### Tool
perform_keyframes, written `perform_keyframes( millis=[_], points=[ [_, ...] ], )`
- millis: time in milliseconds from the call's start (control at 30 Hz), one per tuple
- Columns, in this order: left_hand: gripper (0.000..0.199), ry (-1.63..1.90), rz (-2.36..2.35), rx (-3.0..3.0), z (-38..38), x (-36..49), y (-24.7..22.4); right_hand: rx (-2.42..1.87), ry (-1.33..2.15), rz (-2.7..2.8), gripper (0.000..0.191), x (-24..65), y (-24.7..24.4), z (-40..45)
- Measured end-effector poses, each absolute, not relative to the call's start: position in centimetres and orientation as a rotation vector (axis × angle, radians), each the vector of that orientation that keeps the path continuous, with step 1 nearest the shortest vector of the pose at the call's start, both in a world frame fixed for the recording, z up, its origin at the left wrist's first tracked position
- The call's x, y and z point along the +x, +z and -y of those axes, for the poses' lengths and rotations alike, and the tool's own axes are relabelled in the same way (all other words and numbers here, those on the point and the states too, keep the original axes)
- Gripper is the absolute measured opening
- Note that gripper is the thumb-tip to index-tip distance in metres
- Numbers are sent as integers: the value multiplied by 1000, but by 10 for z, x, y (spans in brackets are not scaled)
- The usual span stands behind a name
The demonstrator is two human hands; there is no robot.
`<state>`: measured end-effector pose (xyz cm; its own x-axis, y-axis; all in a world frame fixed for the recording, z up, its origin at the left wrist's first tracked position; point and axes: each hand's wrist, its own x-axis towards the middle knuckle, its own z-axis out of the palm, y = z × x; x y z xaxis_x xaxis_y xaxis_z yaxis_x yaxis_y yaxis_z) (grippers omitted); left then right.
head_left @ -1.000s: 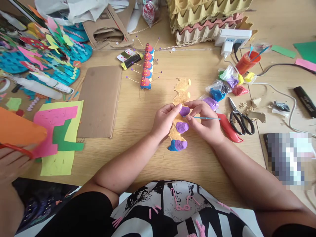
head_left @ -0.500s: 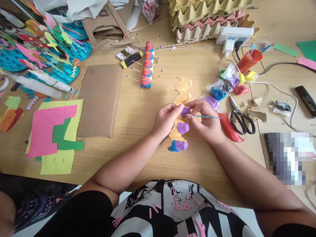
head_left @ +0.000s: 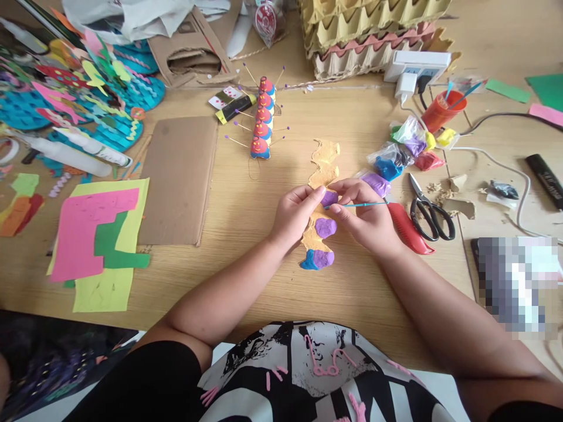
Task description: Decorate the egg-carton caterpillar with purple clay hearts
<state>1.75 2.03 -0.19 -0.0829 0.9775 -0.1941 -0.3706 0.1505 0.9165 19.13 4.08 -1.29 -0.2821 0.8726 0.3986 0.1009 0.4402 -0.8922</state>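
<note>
A wavy strip that looks like cut egg carton (head_left: 324, 171), covered in pale orange clay, lies upright in view before me. Purple clay patches (head_left: 325, 227) cover several of its bumps, and blue clay (head_left: 309, 259) sits on the nearest end. My left hand (head_left: 291, 215) is closed on the strip's left side, thumb near a purple patch. In my right hand (head_left: 369, 225), a thin blue clay tool (head_left: 366, 204) is pinched, its tip at that same patch. Left of the strip's far end stands a finished-looking red and blue caterpillar (head_left: 263, 123) with purple-tipped sticks.
Bagged clay (head_left: 389, 167), scissors (head_left: 428, 214) and a red case (head_left: 407, 225) lie on the right. An orange cup (head_left: 444, 111) stands beyond them. Cardboard (head_left: 178, 181) and coloured paper (head_left: 83, 234) are on the left. Egg trays (head_left: 369, 35) are stacked at the back.
The outer end of the blue clay tool has tilted slightly upward in view. Both hands stay at the same purple patch.
</note>
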Motion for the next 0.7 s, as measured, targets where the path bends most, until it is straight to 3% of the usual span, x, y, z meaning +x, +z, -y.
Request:
perform_keyframes(
  millis=[700],
  points=[
    [50,1343,-1091,844,-19,18,-1,-824,1027,1631,29,190,-19,-41]
  ],
)
